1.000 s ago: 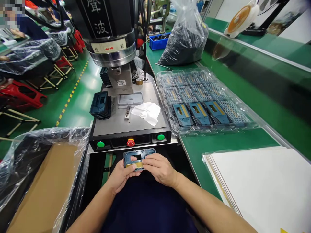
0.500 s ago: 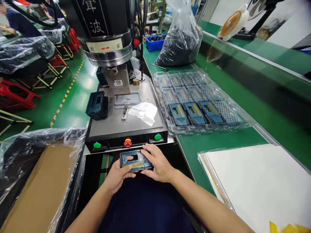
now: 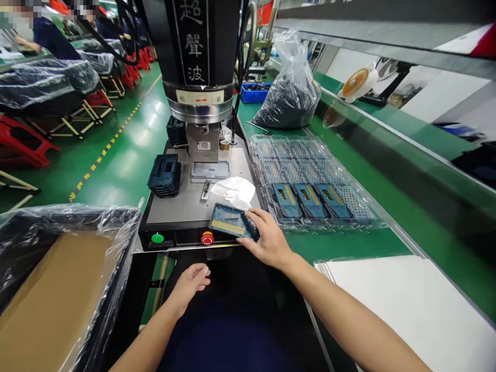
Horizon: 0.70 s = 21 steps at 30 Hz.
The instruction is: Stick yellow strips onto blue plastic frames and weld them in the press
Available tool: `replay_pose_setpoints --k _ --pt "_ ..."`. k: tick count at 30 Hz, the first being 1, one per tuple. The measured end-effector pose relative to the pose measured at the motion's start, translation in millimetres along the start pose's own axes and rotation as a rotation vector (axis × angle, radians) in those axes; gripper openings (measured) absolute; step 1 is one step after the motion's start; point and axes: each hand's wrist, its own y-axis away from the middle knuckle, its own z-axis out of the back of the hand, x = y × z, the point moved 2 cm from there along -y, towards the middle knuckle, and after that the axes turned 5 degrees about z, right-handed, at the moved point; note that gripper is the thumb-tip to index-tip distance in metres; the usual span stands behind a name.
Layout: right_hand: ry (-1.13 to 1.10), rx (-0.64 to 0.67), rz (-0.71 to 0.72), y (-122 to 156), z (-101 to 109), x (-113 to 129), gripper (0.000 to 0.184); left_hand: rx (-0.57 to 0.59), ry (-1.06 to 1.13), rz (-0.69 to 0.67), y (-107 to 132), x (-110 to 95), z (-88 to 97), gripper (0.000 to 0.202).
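My right hand (image 3: 269,238) grips a dark blue-green plastic housing (image 3: 227,213) by its right end, thumb below and fingers on top. The housing has a yellow strip along its near side and is tilted over the front edge of the press base (image 3: 163,209). My left hand (image 3: 190,283) hangs lower, in front of the base, apart from the housing. Its fingers are loosely bent with nothing in them. Beyond the housing lie a white cloth (image 3: 236,191) and a shallow pale fixture (image 3: 211,170) under the metal press head (image 3: 202,147).
Stacked housings (image 3: 165,175) stand at the base's left. A clear blister tray (image 3: 310,160), with three housings in its front row, lies to the right. A green button (image 3: 157,238) and a red stop button (image 3: 207,238) face me. White sheets (image 3: 406,299) lie right; a plastic-lined bin (image 3: 50,294) stands left.
My left hand has let go of the housing and dropped back. My right hand has carried the housing up and forward to the base's front edge. The camera view has shifted.
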Motion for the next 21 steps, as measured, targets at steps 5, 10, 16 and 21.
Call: replay_pose_setpoints --k 5,10,16,21 --pt "0.111 0.042 -0.027 -66 8 -31 0.061 -0.094 0.058 0.044 -31 47 17.1 0.059" --pt "0.152 0.109 -0.041 -131 -6 -61 0.058 -0.062 0.133 0.046 -38 56 25.6 0.058" --pt "0.090 0.179 -0.134 -187 -35 -85 0.057 -0.054 0.172 0.041 -42 56 25.4 0.059" --pt "0.003 0.235 -0.117 -213 -53 -98 0.053 -0.062 0.179 0.045 -45 56 24.4 0.061"
